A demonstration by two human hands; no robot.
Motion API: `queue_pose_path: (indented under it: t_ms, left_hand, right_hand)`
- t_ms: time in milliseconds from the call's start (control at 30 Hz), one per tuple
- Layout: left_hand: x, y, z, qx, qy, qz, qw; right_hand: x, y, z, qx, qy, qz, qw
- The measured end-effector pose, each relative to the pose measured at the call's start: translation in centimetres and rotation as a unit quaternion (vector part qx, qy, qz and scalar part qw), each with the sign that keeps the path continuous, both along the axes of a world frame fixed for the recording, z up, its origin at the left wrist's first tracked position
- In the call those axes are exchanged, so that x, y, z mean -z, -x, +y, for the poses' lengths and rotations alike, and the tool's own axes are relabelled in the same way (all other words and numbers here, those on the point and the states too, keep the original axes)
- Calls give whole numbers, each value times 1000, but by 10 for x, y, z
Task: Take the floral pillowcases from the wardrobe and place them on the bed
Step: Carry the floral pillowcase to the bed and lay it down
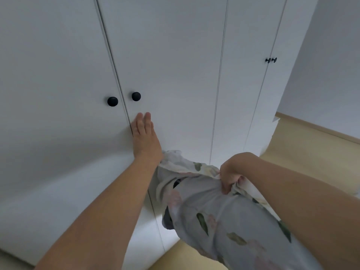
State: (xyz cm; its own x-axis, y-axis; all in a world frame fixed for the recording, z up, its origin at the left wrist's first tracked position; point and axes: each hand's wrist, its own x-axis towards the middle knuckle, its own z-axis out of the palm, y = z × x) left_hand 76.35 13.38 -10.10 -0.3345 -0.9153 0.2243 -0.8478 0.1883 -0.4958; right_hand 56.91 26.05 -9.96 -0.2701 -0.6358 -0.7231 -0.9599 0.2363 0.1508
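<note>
Head view: left hand (145, 136) is pressing flat, fingers open, on wardrobe door (171, 75); right hand (230, 176) is fisting floral pillowcases (210, 211). Risk: dangling fabric snagging underfoot.

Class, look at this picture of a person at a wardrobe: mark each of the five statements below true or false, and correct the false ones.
1. The left hand lies flat against a wardrobe door. True.
2. The right hand grips the floral pillowcases. True.
3. The wardrobe doors stand wide open. False: the doors in view look shut.
4. The left hand grips a black knob. False: it rests open just below the knobs, touching neither.
5. The pillowcases lie on a bed. False: they hang from the right hand in front of the wardrobe; no bed is in view.
</note>
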Motion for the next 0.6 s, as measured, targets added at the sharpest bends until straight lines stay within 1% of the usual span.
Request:
queue_pose_path:
  t_ms: [33, 67, 100, 133, 167, 200, 233, 267, 333, 400, 467, 600]
  left_hand:
    - [-2, 4, 3, 3, -31, 23, 999]
    - [-3, 13, 3, 27, -85, 43, 995]
    - [-3, 20, 2, 63, -170, 67, 981]
    - [-2, 22, 3, 92, -294, 101, 946]
    - [-1, 29, 6, 112, -421, 136, 890]
    - [3, 38, 11, 137, -511, 150, 835]
    - [9, 49, 17, 174, -544, 139, 809]
    - [16, 61, 22, 222, -529, 113, 812]
    - [33, 94, 29, 323, -427, 67, 842]
    - [41, 129, 33, 387, -344, 60, 853]
    - [40, 166, 38, 433, -302, 70, 846]
    - [27, 236, 52, 516, -288, 81, 802]
  right_hand:
    - [1, 5, 1, 0, 10, 0, 1000]
    - [2, 13, 3, 6, 21, -1, 1000]
    - [3, 21, 6, 12, 33, -3, 999]
    - [3, 26, 8, 16, 46, -3, 999]
    - [4, 35, 11, 23, 59, -1, 998]
    - [4, 46, 16, 32, 72, 0, 997]
    - [5, 58, 20, 38, 87, 2, 995]
    - [5, 69, 24, 44, 103, 3, 994]
    - [5, 92, 35, 68, 133, -2, 989]
    - [6, 116, 46, 92, 162, -11, 982]
    - [8, 142, 58, 117, 192, -12, 974]
    - [13, 197, 95, 182, 248, -23, 951]
